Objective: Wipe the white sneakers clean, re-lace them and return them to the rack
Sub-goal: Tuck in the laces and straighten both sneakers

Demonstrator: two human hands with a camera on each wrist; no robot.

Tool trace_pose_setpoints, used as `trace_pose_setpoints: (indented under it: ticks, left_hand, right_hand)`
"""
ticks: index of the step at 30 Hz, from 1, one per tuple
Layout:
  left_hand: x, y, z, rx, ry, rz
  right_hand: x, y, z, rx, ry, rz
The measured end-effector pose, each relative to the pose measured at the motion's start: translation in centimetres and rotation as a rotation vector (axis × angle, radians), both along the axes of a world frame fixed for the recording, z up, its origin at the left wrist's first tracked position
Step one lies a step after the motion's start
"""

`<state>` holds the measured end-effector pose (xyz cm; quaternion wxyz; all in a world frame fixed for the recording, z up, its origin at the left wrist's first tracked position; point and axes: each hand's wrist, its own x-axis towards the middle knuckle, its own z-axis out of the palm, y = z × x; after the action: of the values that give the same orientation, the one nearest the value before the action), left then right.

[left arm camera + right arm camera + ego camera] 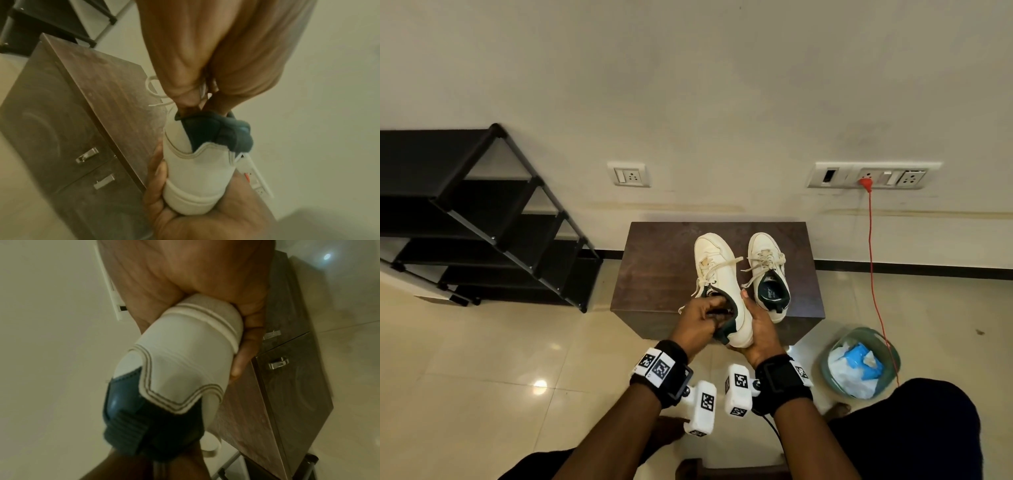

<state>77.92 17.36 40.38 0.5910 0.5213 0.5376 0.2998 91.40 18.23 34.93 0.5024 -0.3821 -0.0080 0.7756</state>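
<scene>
My right hand (756, 329) cups heel of white leather sneaker with dark collar (719, 274); left hand (697, 320) fingers pinch collar, lace end. Toe on brown wooden surface (654, 267). Second white sneaker (767, 270) laced beside. Black rack (482, 219) return pending.

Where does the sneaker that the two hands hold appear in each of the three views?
Head: held sneaker at lower centre, heel toward the camera, toe over the wooden cabinet.
Left wrist: held sneaker, heel end at lower centre.
Right wrist: held sneaker, heel end at centre.
Shared landmark: the wooden cabinet.
</scene>
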Motion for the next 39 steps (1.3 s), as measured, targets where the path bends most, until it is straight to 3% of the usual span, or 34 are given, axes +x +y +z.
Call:
trace_pose_setpoints:
  ticks: [4, 7, 10, 16, 19, 26, 39]
  left_hand:
    - [-0.1, 0.3, -0.4, 0.303, 0.421, -0.269]
    - [-0.2, 0.8, -0.7, 0.327, 0.548, -0.414]
    - [-0.2, 1.3, 0.2, 0.225, 0.646, -0.516]
    - [1.1, 2.4, 1.8, -0.074, 0.494, -0.355]
    - [1.2, 3.2, 1.6, -0.187, 0.472, -0.296]
    - [2.7, 3.2, 3.3, -0.073, 0.472, -0.171]
    - [2.2, 3.5, 4.1, -0.12, 0.432, -0.221]
  right_hand:
    - [0.2, -0.5, -0.4, -0.004, -0.019, 0.073]
    - [0.6, -0.5, -0.4, -0.008, -0.105, 0.107]
    - [0.5, -0.5, -0.6, 0.008, -0.127, 0.131]
    - [-0.3, -0.5, -0.2, -0.03, -0.068, 0.137]
    - [-0.1, -0.4, 0.0, 0.011, -0.169, 0.143]
    - [0.6, -0.1, 1.0, 0.077, -0.055, 0.038]
    - [0.5, 0.1, 0.7, 0.061, -0.044, -0.027]
